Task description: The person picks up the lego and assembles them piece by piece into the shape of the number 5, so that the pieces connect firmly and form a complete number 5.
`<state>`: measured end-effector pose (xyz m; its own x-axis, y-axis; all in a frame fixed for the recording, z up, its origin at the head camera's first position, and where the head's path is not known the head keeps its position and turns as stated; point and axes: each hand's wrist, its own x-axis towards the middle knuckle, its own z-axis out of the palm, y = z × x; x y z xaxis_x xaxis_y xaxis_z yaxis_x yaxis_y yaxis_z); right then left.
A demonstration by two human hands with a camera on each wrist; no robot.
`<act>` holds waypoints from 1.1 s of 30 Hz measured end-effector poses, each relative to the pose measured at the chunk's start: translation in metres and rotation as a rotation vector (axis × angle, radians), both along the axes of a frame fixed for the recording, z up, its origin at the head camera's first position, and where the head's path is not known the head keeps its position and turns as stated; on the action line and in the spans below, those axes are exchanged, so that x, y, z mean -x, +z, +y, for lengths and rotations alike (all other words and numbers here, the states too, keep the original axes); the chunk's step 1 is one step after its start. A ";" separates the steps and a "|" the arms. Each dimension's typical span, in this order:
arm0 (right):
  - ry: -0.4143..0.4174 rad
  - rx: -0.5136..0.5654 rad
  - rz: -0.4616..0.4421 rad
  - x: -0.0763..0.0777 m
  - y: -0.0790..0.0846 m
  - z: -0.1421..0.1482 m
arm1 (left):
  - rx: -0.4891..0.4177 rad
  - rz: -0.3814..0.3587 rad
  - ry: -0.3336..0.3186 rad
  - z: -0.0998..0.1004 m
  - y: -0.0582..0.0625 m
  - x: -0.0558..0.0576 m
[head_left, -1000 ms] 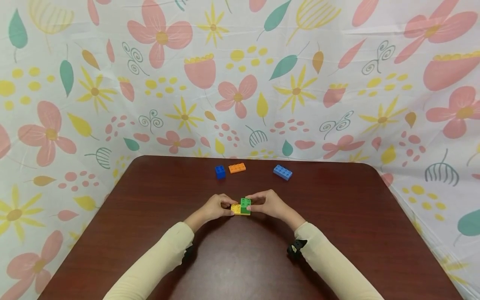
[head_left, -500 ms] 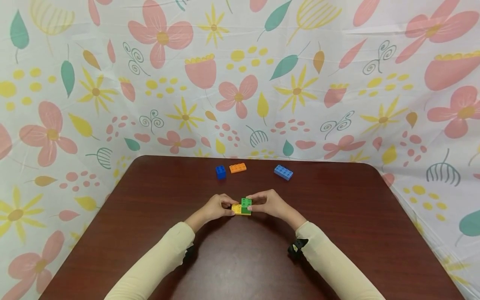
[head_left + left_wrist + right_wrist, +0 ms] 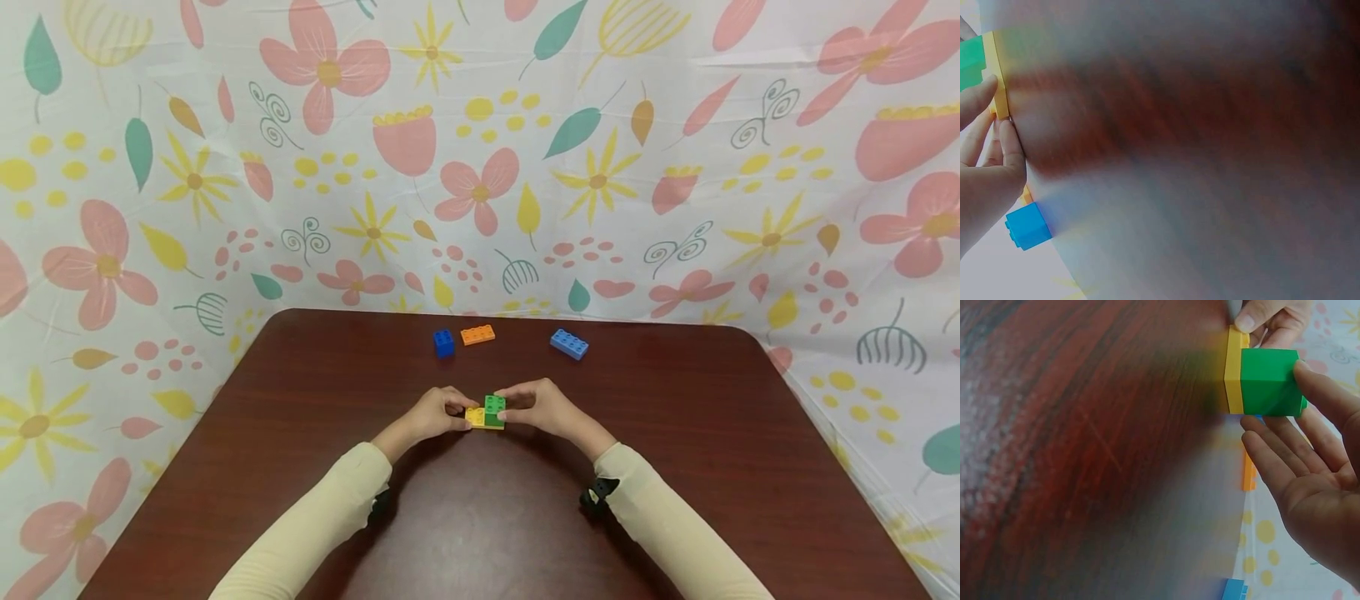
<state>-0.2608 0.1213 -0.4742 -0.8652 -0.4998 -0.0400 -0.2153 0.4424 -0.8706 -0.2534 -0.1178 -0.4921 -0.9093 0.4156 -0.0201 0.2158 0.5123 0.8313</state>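
Observation:
In the head view, a flat yellow building brick (image 3: 476, 417) lies on the table in front of the person. A green brick (image 3: 494, 409) sits on its right half, studs up. The left hand (image 3: 431, 414) pinches the left end of the yellow brick between thumb and fingers. From the other side the right hand (image 3: 552, 410) holds the green brick, its thumb on the near face. In the right wrist view, the green brick (image 3: 1269, 382) is flush against the yellow one (image 3: 1234, 370), no gap visible. The remaining right fingers are extended beside it.
Toward the back of the dark wooden table (image 3: 480, 517) lie a dark blue brick (image 3: 443, 342), a flat orange brick (image 3: 477, 335) and a longer light blue brick (image 3: 569, 344). A floral cloth (image 3: 480, 167) hangs behind the table's far edge.

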 end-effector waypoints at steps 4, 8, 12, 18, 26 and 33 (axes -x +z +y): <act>-0.002 0.007 0.007 0.001 -0.002 0.001 | 0.002 -0.005 0.000 0.000 0.000 0.001; -0.003 0.023 0.002 0.001 -0.003 0.001 | 0.011 -0.009 0.006 0.001 0.000 0.001; 0.000 0.038 -0.017 -0.007 0.007 -0.001 | 0.015 -0.020 0.009 0.002 -0.001 0.000; -0.022 0.032 -0.048 -0.018 0.019 -0.003 | 0.008 -0.025 0.007 0.002 -0.001 -0.002; -0.054 0.082 -0.083 -0.017 0.008 0.001 | 0.005 -0.016 -0.002 0.002 0.000 -0.003; -0.048 0.126 -0.130 -0.024 0.018 0.000 | 0.014 -0.030 0.002 0.002 0.000 -0.002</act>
